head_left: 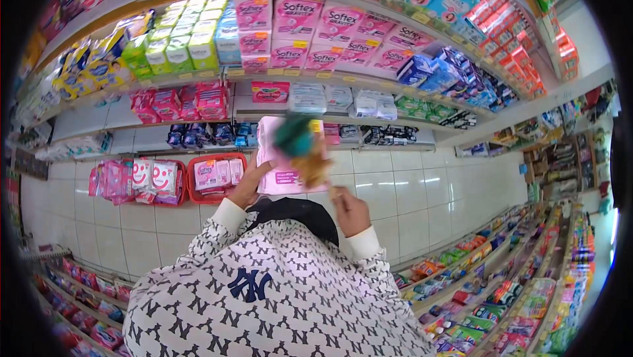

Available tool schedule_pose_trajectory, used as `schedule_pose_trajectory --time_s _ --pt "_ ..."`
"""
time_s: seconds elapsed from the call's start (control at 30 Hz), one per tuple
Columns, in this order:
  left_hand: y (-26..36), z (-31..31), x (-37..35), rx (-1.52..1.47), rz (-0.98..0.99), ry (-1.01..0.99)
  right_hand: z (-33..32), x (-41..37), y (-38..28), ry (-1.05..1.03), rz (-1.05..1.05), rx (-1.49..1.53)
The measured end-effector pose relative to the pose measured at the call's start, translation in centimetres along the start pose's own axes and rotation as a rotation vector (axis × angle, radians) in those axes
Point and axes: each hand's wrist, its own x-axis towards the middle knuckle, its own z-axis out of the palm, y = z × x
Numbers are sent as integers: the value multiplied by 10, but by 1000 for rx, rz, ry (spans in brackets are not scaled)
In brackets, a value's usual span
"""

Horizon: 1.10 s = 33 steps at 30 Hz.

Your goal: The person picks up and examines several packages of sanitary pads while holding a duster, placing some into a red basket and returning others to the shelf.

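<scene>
My left hand [248, 183] grips the left side of a pink pack of sanitary pads [269, 138], held up in front of my body. Closed around a thin handle, my right hand [351, 212] holds a feather duster [304, 152]. The duster's green and golden-brown head is smeared by motion and overlaps the front of the pack, hiding much of it.
Ahead, shelves hold pink Softex packs [297, 19], green packs [178, 54] and blue packs [438, 73]. Two red baskets with packs, one a smaller basket [191, 189], stand on the tiled floor [422, 205]. More stocked shelves [481, 297] are at the lower right.
</scene>
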Motion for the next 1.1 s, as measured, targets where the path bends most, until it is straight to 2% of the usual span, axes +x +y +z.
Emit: schedule_pose_trajectory --time_s 0.03,0.07,0.13,0.2,0.23,0.33,0.37,0.4,0.47,0.5,0.6,0.67,0.7,0.73,0.77,0.83,0.87,0.93,0.97,1.03,1.1 --pt "-5 -4 18 -131 -60 29 -6 9 -14 -121 41 -146" --pt "-8 -14 30 -28 -9 1 1 23 13 13 38 -170" --pt "14 15 40 165 90 -32 4 47 101 253 33 -218" --pt "29 25 48 208 69 -29 -24 69 104 213 372 -131" --pt "28 24 55 224 96 -4 -30 73 61 286 342 14" --pt "16 4 75 252 97 40 -7 59 27 70 -34 -119" --pt "9 -2 83 256 87 45 -1 63 24 65 -184 -189" --pt "6 -1 85 272 119 -27 2 72 44 95 -39 -171" --pt "12 27 77 146 51 -6 2 94 113 144 239 -135" --pt "6 29 80 127 72 -1 -14 108 119 191 287 22" --pt "-5 41 92 141 121 65 -34 113 108 199 269 110" --pt "-17 50 101 235 129 77 -41 104 91 74 -115 -22" --pt "-33 40 114 332 163 63 -48 112 95 63 -143 -41" --pt "-32 59 119 427 189 53 -57 116 102 48 -164 -60" --pt "-35 79 115 307 188 40 -58 126 139 81 -45 -64" --pt "-47 104 117 280 159 71 -84 156 209 120 188 -23" --pt "-50 120 118 287 167 76 -102 166 234 144 225 -49" --pt "-66 130 125 529 327 53 -144 167 215 186 214 189" --pt "-73 134 127 703 402 99 -157 160 199 112 137 209" --pt "-58 167 122 995 405 57 -178 153 173 -20 -24 240" --pt "-58 180 121 1197 361 36 -195 157 179 -264 -49 103"
